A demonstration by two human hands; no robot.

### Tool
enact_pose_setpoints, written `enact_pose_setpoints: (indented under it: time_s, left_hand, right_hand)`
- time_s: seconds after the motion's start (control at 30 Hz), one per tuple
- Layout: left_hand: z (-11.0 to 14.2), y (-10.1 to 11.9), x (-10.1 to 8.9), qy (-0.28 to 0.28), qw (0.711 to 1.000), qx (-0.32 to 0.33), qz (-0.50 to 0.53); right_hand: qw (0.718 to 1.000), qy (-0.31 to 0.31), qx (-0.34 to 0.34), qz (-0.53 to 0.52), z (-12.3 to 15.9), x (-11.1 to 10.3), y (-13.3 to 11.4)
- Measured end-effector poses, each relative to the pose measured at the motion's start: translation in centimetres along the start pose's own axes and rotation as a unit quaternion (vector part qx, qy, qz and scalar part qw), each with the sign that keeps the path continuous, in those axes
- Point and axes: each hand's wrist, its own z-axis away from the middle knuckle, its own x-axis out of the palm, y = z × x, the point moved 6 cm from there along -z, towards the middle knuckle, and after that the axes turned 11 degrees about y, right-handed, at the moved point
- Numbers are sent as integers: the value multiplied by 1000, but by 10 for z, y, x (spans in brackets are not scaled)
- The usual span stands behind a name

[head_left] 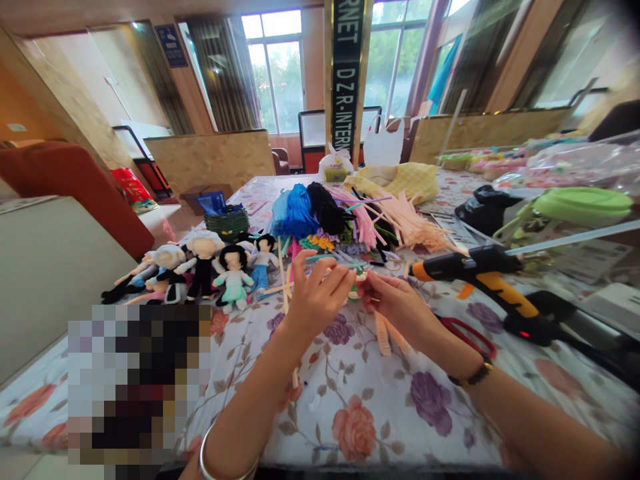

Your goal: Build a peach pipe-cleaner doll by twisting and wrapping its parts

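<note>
My left hand (320,297) and my right hand (397,303) meet over the middle of the table. Between their fingertips they pinch a small pale-and-green piece (361,279); its kind is mostly hidden by the fingers. The left index finger is raised, while the other fingers are bent inward. Peach-coloured strips (383,333) lie below my right hand. Just beyond the hands are bundles of fuzzy pipe cleaners: blue (299,210), black (327,208), pink (367,223) and peach (415,220). A black-and-orange glue gun (495,283) lies to the right.
Several small dolls (233,277) sit at the left, before a dark green basket (227,223). Red-handled scissors (470,335) lie beside my right wrist. A green-lidded jar (575,207) and a black bag (485,207) stand at the right. A flowered cloth (345,380) covers the table.
</note>
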Motion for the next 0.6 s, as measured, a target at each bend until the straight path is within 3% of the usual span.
enact_pose_setpoints:
  time_s: [0.3,0.43,0.6]
  left_hand:
    - [2,10,3,-12,999,14,35]
    - [1,13,2,-11,998,40,46]
    - [0,7,3,-7,999,16,33]
  right_hand:
    - [996,67,-36,-36,3,-3,-4]
    - [992,65,-93,55,2,-9,-8]
    - [972,81,-133,173,2,-14,-19]
